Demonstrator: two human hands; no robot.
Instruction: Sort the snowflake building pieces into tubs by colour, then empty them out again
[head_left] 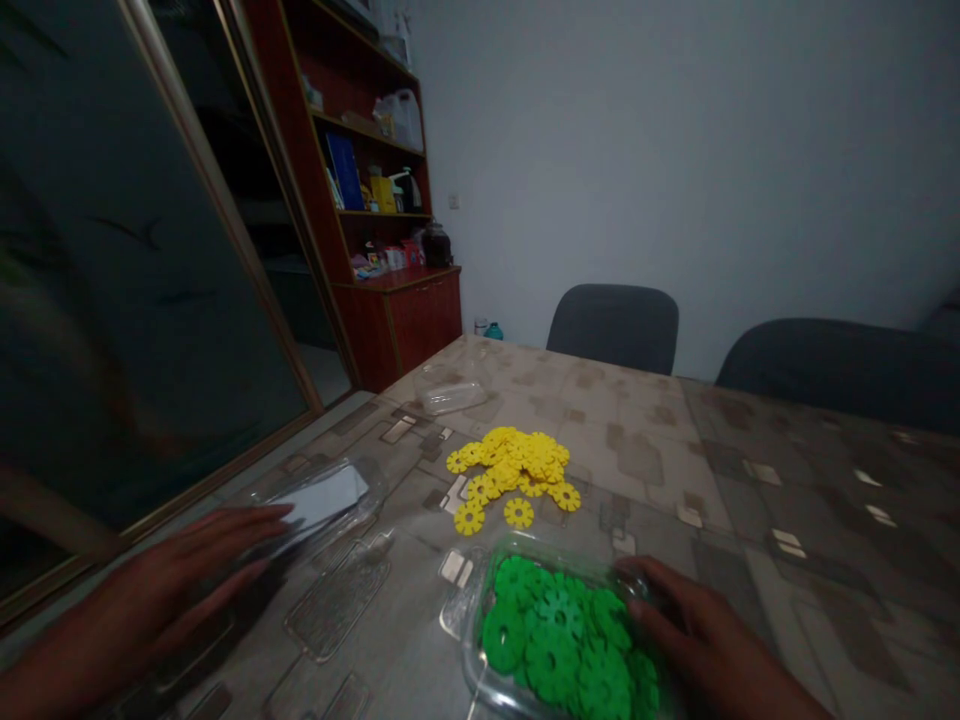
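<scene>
A clear plastic box (471, 665) full of green notched discs (553, 640) sits at the near edge of my view. My right hand (694, 625) grips its right rim, fingers at the far corner. My left hand (214, 555) lies stretched out, palm down, with its fingers apart. Its fingertips overlap the near end of a clear plastic lid (375, 495) with a white paper (330, 494) in it; I cannot tell whether they touch. Beyond the box, yellow notched discs (517, 460) are heaped on the table, with several lying loose around the pile.
Another clear plastic container (451, 396) stands near the far left corner of the patterned table (637, 455). Two dark chairs (615, 325) are behind the table. A red-brown shelf cabinet (420, 305) and a sliding glass door (150, 270) lie to the left.
</scene>
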